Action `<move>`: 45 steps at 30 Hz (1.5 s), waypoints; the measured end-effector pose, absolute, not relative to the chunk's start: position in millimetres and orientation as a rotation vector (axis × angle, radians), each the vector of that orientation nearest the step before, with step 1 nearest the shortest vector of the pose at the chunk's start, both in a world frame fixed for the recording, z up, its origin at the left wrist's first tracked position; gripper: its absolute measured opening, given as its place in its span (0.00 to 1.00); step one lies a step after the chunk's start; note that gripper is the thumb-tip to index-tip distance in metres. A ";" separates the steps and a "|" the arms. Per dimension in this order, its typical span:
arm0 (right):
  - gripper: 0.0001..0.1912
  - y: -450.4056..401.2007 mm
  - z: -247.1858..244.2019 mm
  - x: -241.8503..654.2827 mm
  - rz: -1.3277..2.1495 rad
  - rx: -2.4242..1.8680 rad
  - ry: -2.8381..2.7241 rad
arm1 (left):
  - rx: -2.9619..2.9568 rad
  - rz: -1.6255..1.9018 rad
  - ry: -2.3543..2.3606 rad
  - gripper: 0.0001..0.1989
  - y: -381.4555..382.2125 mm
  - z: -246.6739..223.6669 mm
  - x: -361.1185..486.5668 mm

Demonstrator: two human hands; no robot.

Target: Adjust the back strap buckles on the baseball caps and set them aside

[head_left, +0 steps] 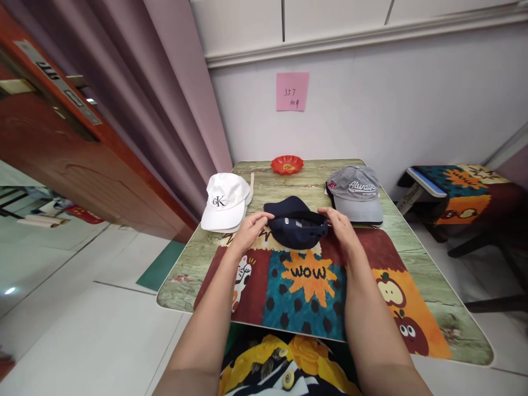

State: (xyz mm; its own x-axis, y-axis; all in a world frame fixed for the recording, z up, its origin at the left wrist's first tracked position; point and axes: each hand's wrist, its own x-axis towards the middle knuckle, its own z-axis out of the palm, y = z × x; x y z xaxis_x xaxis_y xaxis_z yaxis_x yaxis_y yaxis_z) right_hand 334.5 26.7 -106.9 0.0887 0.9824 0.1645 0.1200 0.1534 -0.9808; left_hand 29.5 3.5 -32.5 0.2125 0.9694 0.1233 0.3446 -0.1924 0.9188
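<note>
A navy cap is in the middle of the table, its dark inside partly facing me. My left hand pinches its left edge between thumb and fingers. On the other side my right hand grips the right edge near the strap. To the left stands a white cap with black letters on its front and a loose strap at the back. A grey cap with white lettering sits to the right, just beyond my right hand.
A colourful mat covers the near part of the wood-patterned table. A red scalloped dish lies at the back by the wall. A pink note is stuck above it. The wooden door and curtain flank the left side.
</note>
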 end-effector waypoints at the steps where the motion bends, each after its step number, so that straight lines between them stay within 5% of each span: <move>1: 0.21 27.9 -111.8 336.1 0.894 -1.295 -1.299 | 1.790 0.958 1.294 0.16 3.7 -37.4 26.4; 3: 0.19 29.8 -119.6 337.3 0.742 -1.419 -1.375 | 2.012 0.891 1.354 0.23 4.6 -46.8 25.1; 6: 0.32 29.0 -122.7 335.7 0.619 -1.414 -1.612 | 2.236 0.763 1.409 0.34 10.5 -56.9 33.7; 9: 0.33 26.1 -116.4 331.8 0.617 -1.272 -1.728 | 2.279 0.657 1.453 0.25 19.6 -56.1 44.2; 13: 0.12 24.8 -103.1 327.1 0.775 -1.075 -1.511 | 2.023 0.801 1.213 0.12 21.6 -29.4 47.8; 20: 0.18 12.3 -86.9 316.2 1.311 -0.575 -0.640 | 1.034 1.183 0.766 0.18 12.5 16.0 61.7; 29: 0.15 27.6 -100.9 290.0 1.502 -0.625 -0.324 | 0.483 0.932 0.789 0.21 -19.9 -53.5 65.2; 34: 0.14 38.5 -125.1 281.1 1.478 -0.637 -0.230 | 0.347 0.904 0.908 0.08 -47.5 -83.2 57.9; 45: 0.22 29.7 -125.8 274.3 1.676 -0.674 -0.269 | 0.558 1.523 0.833 0.05 33.4 30.3 13.9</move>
State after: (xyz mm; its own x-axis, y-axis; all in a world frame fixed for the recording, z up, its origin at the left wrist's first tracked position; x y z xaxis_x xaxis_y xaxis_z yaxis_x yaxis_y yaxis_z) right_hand 274.3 29.7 -125.8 -0.0818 0.9560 -0.2819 -0.8199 -0.2254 -0.5263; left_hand 13.9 33.4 30.3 -0.1334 0.9834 -0.1227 -0.6338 0.0105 0.7734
